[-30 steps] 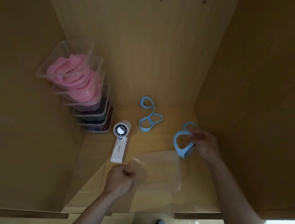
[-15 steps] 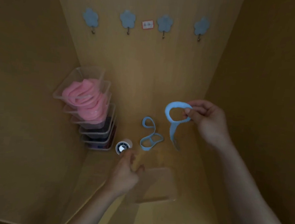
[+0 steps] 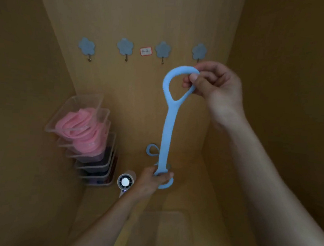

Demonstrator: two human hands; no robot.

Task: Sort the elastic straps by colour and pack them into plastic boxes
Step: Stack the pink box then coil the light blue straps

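A light blue elastic strap (image 3: 168,127) hangs stretched upright between my two hands. My right hand (image 3: 212,82) pinches its looped top end, raised in front of the back wall. Lower down, my left hand (image 3: 154,178) grips the strap's bottom end just above the shelf floor. Behind it a second blue strap (image 3: 151,150) lies on the floor, partly hidden. A clear plastic box (image 3: 165,231) sits on the floor near me, nothing visible inside. At the left stands a stack of clear boxes (image 3: 96,156), the upper ones holding pink straps (image 3: 83,130).
I am looking into a wooden cabinet with side walls close on both sides. Several blue flower-shaped hooks (image 3: 125,47) and a small label (image 3: 146,51) are on the back wall. A small white handheld fan (image 3: 125,183) lies beside the box stack.
My right hand lifted the blue strap high up. My left hand left the clear box, moved forward and took hold of the strap's lower end, pulling it straight.
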